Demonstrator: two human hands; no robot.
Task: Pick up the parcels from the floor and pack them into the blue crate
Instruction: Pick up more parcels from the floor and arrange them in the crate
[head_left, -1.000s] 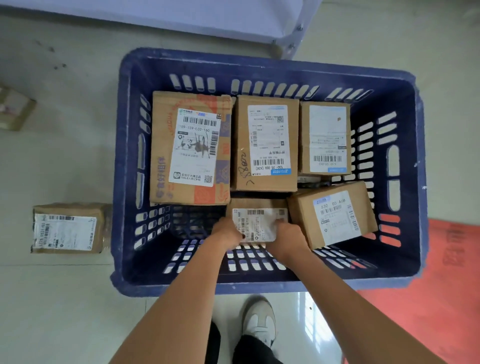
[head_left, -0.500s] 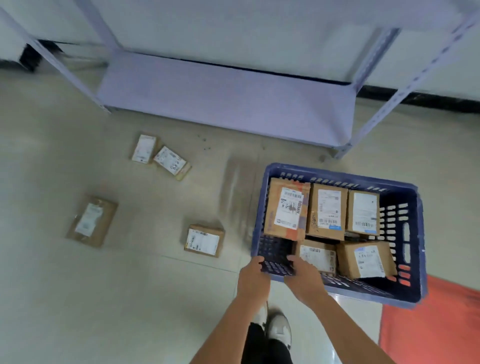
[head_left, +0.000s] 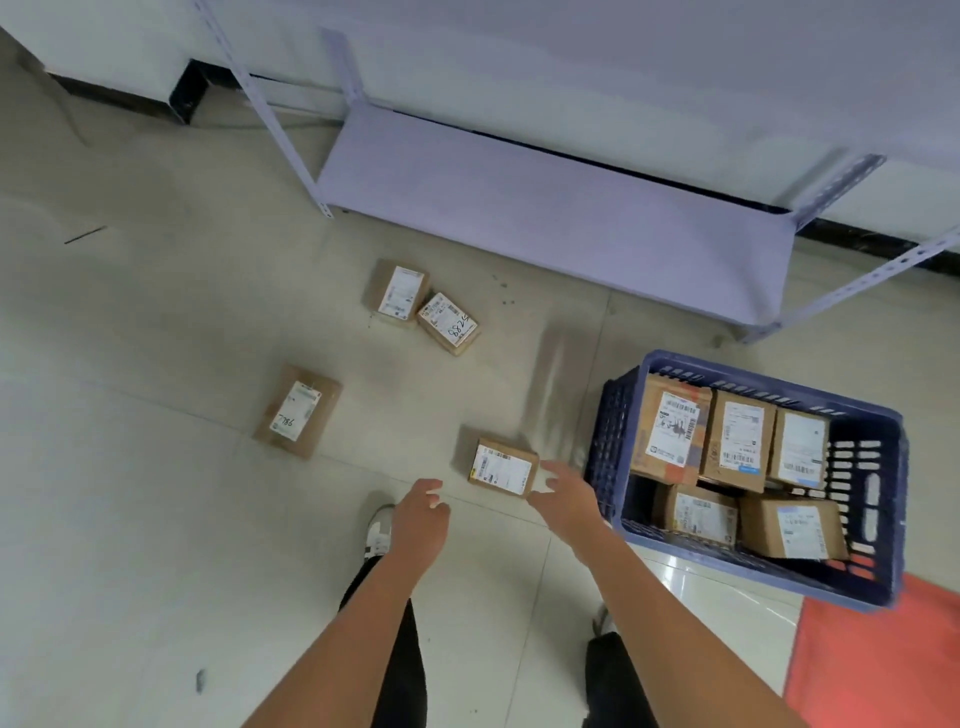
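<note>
Now that both hands have left the blue crate (head_left: 613, 447), five parcels sit packed inside it and I reach for the nearest parcel (head_left: 503, 466) on the floor just left of it. Right hand (head_left: 563, 498) and left hand (head_left: 421, 519): fingers loose, holding nothing. Three more parcels lie farther out on pale tile (head_left: 156, 519); grey shelf (head_left: 545, 208) along the wall, red mat (head_left: 878, 660) at right.

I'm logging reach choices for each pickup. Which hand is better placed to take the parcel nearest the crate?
Probably right: the right hand is open with fingers at the nearest parcel; the left hand is farther back.
</note>
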